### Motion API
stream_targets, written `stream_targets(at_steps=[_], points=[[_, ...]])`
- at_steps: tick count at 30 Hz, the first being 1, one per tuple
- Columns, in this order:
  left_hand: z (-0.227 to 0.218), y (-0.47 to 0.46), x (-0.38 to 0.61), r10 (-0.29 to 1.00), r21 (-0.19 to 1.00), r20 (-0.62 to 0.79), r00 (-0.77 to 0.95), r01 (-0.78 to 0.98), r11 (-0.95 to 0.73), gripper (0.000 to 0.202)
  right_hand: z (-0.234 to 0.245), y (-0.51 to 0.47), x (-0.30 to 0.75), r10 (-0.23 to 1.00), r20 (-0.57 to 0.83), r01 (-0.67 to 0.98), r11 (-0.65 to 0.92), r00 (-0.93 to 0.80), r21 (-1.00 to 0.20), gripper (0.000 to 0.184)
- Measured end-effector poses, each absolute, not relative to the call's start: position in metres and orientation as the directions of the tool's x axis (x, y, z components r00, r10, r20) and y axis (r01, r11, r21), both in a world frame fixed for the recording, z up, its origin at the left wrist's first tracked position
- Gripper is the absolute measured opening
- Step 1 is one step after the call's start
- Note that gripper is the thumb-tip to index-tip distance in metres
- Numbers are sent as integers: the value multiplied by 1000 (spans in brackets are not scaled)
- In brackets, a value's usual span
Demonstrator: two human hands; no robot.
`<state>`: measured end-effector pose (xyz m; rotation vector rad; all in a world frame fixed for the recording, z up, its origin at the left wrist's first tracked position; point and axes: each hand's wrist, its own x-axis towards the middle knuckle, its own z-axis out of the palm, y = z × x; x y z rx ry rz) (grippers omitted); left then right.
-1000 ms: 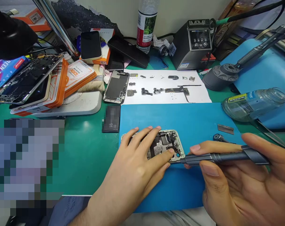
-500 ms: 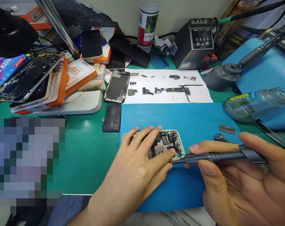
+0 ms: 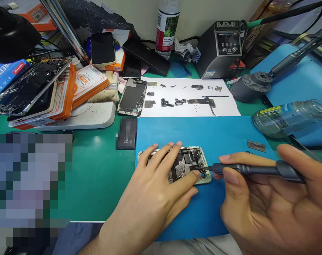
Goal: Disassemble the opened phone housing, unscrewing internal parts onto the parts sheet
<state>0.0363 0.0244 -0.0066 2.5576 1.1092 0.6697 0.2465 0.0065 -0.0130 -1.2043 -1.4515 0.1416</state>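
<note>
An opened phone [image 3: 187,156], its inner parts showing, lies face up on the blue mat. My left hand [image 3: 155,189] rests across it with fingers apart, holding it down; fingertips reach its far edge and the thumb is by its near edge. The hand hides much of the phone's left part. A dark slim screwdriver [image 3: 259,170] is pinched between the thumb and fingers of my right hand [image 3: 267,202]. Its thin tip is over the phone's right end, by the camera opening; contact is too small to tell.
Small phone parts lie on a white sheet [image 3: 176,110] behind the blue mat [image 3: 216,132]. Beside them are a phone screen [image 3: 133,96] and a battery [image 3: 126,136]. A glass jar [image 3: 283,117] lies at right; stacked boxes [image 3: 90,85] stand at left.
The screwdriver has lifted from the phone's near right corner and moved up, with its tip now over the phone's inside. My right hand has shifted with it; my left hand stays on the phone.
</note>
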Motion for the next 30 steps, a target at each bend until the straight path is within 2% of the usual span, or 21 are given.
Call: stream_targets(at_steps=[4, 15, 17, 20, 24, 27, 30], points=[[-8, 25, 36, 745, 425, 288, 602, 617, -663, 33, -1, 19, 232, 716, 686, 649, 462, 129, -604, 71], [-8, 25, 38, 751, 437, 285, 595, 617, -655, 32, -4, 21, 235, 739, 670, 650, 478, 66, -591, 76], [-8, 24, 37, 750, 435, 299, 590, 615, -657, 32, -7, 20, 238, 724, 689, 672, 499, 24, -548, 77], [-9, 21, 36, 768, 470, 336, 545, 609, -638, 29, -8, 16, 245, 648, 760, 719, 553, -53, -421, 71], [-9, 21, 37, 798, 522, 369, 476, 605, -602, 27, -2, 11, 250, 632, 753, 797, 543, -181, -264, 77], [-10, 23, 40, 799, 479, 356, 485, 639, -602, 30, 2, 10, 250, 624, 766, 796, 537, -153, -278, 77], [-11, 24, 42, 780, 409, 351, 517, 665, -625, 30, 3, 11, 247, 671, 736, 808, 482, -92, -339, 77]])
